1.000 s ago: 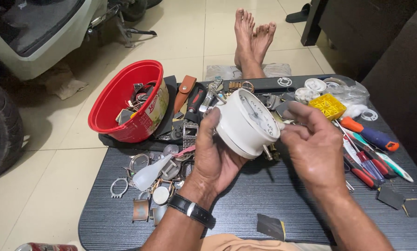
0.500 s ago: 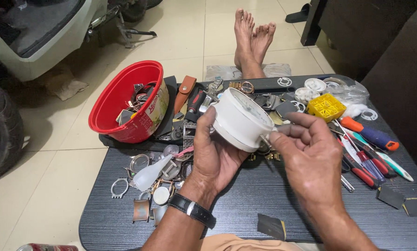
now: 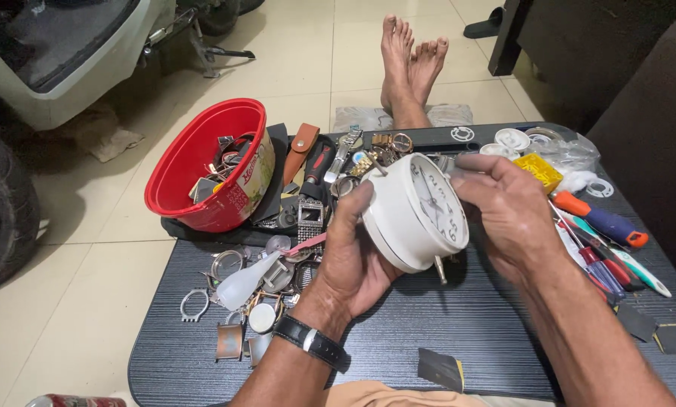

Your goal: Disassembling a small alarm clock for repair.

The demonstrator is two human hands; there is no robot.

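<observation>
- White round alarm clock [image 3: 417, 211] – smooth plastic – held above the dark ribbed table [image 3: 473, 324], cupped in the left hand [image 3: 357, 252].
- Right hand [image 3: 503, 207] clasps its face edge.
- Glossy red bowl [image 3: 202, 162] sits left.

Bright, even indoor light; soft shadows; sharp centre; wide-angle stretch at edges.

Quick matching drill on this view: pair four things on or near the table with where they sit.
Things:
1. white clock
2. red bowl
3. screwdrivers
4. wristwatch

Places:
A. at the table's right edge
B. strapped on the left wrist
C. held between both hands
D. at the table's far-left corner

Pairs: 1-C, 2-D, 3-A, 4-B
</observation>
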